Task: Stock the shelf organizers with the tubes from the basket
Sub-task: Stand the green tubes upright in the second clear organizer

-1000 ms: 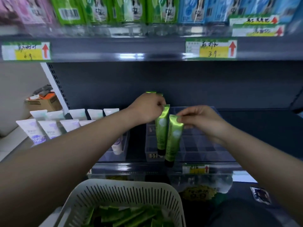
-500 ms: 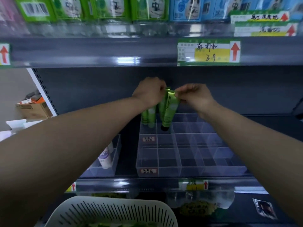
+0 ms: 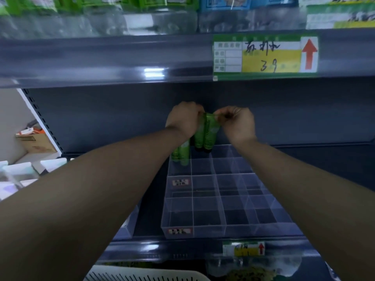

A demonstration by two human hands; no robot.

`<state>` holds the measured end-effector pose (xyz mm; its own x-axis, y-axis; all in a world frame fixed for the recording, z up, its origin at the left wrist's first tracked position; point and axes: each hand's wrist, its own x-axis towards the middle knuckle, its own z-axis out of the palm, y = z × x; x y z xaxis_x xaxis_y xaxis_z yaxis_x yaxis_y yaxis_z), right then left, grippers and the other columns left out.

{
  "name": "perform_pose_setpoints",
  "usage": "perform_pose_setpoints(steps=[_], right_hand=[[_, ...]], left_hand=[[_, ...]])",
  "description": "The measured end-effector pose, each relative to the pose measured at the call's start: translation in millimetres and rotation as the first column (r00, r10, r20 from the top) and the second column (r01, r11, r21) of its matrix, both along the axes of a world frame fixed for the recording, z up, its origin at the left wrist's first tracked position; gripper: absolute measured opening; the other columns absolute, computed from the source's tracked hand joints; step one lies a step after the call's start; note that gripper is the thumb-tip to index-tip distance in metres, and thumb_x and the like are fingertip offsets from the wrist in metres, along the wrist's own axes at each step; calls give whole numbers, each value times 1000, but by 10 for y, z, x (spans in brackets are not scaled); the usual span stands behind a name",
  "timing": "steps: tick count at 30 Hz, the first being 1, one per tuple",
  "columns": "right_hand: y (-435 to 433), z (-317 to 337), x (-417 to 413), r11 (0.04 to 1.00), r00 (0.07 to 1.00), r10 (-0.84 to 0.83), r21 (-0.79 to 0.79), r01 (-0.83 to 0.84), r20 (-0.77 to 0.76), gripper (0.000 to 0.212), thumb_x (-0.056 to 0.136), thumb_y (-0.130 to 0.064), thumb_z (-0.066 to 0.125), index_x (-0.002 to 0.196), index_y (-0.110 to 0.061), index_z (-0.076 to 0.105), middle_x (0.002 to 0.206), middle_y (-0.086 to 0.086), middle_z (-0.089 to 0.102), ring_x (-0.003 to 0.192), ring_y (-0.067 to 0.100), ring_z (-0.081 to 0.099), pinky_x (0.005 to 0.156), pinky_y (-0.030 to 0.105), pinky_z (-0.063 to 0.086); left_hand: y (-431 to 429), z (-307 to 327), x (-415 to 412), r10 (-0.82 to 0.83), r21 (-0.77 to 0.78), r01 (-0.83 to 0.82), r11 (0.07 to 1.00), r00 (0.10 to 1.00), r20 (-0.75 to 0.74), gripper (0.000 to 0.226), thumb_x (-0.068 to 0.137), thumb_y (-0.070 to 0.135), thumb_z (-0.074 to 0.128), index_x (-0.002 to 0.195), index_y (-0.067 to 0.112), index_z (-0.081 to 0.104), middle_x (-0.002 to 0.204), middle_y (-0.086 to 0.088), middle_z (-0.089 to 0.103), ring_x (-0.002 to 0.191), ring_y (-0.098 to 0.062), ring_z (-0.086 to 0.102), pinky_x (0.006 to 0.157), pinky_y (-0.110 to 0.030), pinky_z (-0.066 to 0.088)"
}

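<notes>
Head cam: both hands are up at the far end of the clear organizer (image 3: 178,218). The left hand (image 3: 185,118) is curled round the tops of two green tubes (image 3: 209,134), and the right hand (image 3: 236,122) is pinching the crimped end of one. They hang cap-down over the organizer's back row. The other tubes (image 3: 182,153) stand in its back-left slot. The white basket (image 3: 142,275) rim is below the organizer's front.
</notes>
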<state>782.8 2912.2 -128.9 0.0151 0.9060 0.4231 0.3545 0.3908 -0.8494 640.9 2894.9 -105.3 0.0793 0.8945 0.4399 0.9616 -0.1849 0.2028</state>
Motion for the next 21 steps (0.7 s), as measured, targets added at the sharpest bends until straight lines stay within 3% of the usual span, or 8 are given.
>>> perform_pose_setpoints(steps=[10, 16, 21], right_hand=[[153, -76, -17, 997, 996, 81, 12, -82, 34, 24, 86, 0, 58, 76, -19, 68, 72, -8, 63, 64, -5, 54, 59, -2, 39], [139, -293, -73, 995, 989, 99, -16, -98, 107, 18, 87, 0, 57, 90, -8, 73, 81, -6, 63, 70, -3, 55, 60, -5, 37], [169, -399, -111, 992, 983, 118, -65, -110, 143, 20, 89, 1, 54, 95, -6, 72, 87, -3, 64, 83, 7, 59, 64, -1, 40]], left_hand=[[163, -49, -96, -31, 28, 31, 999, 1000, 0, 29, 94, 16, 43, 107, 14, 68, 109, -10, 66, 98, -26, 60, 75, -28, 42], [104, -225, -84, -45, -93, 48, 994, 999, 31, 29, 94, 12, 41, 103, 12, 69, 104, -11, 68, 94, -28, 61, 81, -38, 49], [103, -318, -68, -25, -140, 28, 990, 1000, 17, 31, 95, 12, 40, 109, 13, 67, 111, -10, 66, 100, -27, 59, 85, -37, 48]])
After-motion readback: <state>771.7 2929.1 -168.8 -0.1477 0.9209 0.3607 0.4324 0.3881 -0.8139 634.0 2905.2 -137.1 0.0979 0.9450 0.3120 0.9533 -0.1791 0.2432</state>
